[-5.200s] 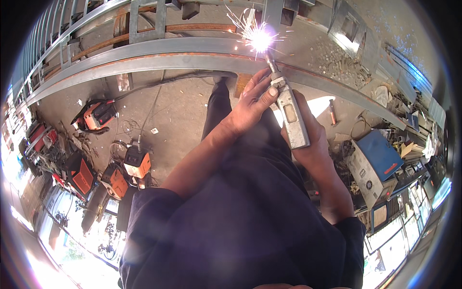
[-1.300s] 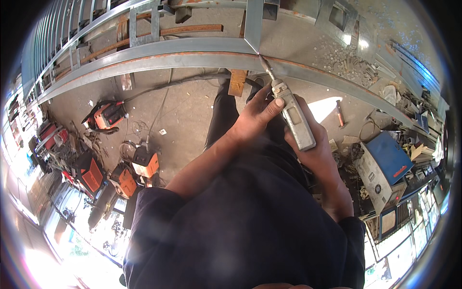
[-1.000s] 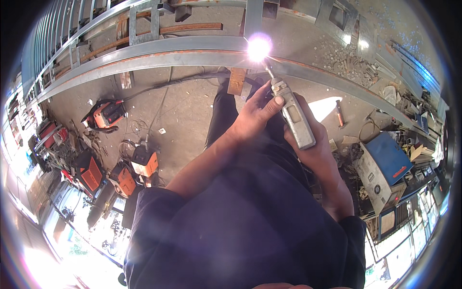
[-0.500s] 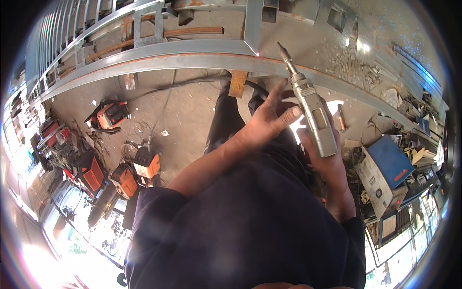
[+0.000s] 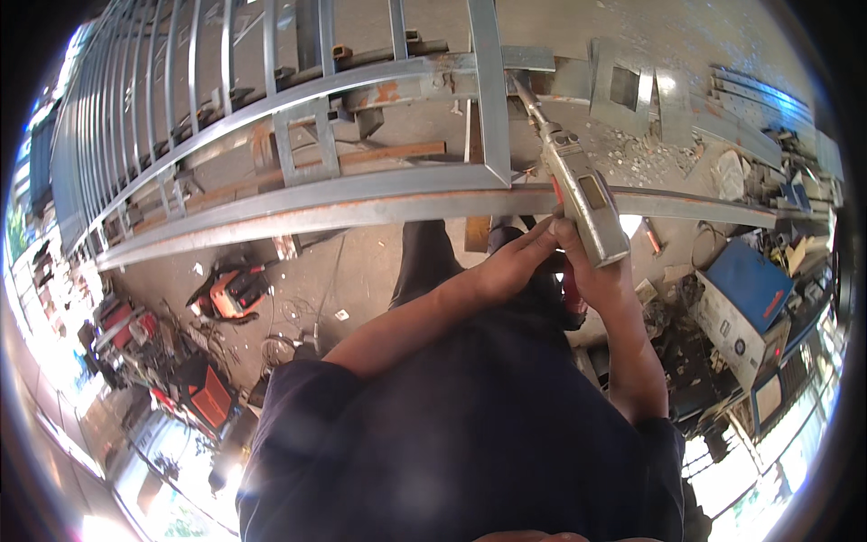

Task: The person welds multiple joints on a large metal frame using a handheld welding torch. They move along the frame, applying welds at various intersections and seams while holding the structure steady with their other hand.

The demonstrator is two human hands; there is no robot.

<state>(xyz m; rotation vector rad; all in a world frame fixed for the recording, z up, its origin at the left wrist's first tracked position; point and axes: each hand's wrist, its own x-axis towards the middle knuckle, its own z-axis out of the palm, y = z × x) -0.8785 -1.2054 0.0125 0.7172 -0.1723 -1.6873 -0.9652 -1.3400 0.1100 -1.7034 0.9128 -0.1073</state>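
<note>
Grey welding torch (image 5: 578, 185) in both hands' closed grip, tip at steel frame (image 5: 361, 203) edge, bare floor below

A metalworking workshop: a welded steel railing frame (image 5: 298, 194), scrap offcuts (image 5: 632, 90), and orange machines (image 5: 230, 291) on concrete.

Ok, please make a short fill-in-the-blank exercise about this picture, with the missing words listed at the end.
1. Both hands hold a grey welding ____, the right hand below it and the left hand beside it.
2. The tool's tip points at the ____ frame made of grey bars.
3. On the floor to the person's left lies an ____ machine.
4. At the person's right stands a box with a ____ lid.

Missing words: torch; metal; orange; blue
</note>
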